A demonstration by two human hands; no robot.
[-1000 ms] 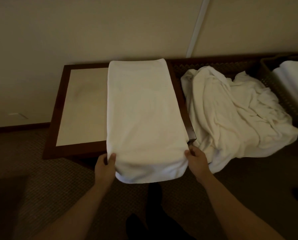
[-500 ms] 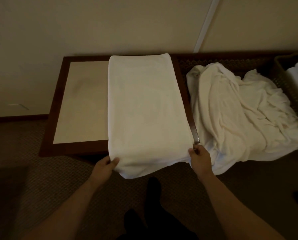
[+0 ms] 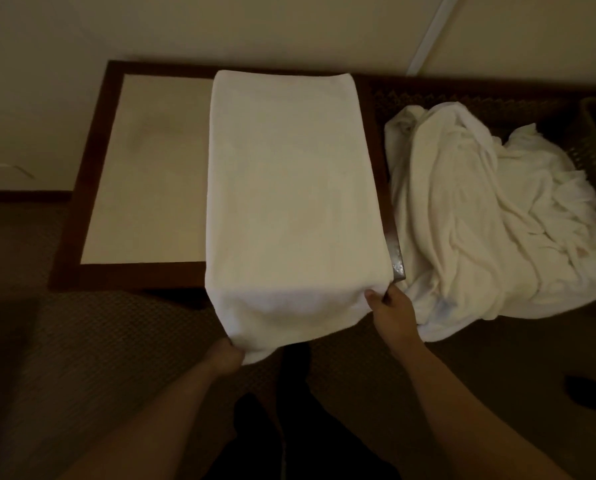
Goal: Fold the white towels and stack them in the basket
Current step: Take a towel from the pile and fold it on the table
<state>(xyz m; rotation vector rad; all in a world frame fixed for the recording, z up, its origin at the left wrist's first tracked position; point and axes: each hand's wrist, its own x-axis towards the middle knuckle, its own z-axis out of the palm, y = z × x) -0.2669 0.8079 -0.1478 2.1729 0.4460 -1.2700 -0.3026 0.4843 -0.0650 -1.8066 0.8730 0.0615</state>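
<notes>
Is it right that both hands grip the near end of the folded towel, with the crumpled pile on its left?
Not quite. The head view shows the crumpled pile on the right of the folded towel. The left hand and right hand do grip its near end.

Brightness: dim, warm yellowish cast throughout.
Brightest area: the folded towel (image 3: 293,188) and the wall (image 3: 220,26) behind it.
Darkest area: the carpet (image 3: 82,341) and lower frame, detail nearly lost.
Glare: small glint on the bench (image 3: 395,261) corner.
Shadows: soft, no hard edges.
Blur: left hand (image 3: 225,355) and forearm smeared; overall soft, grainy.
Distortion: wide-angle bowing toward the frame edges.
</notes>
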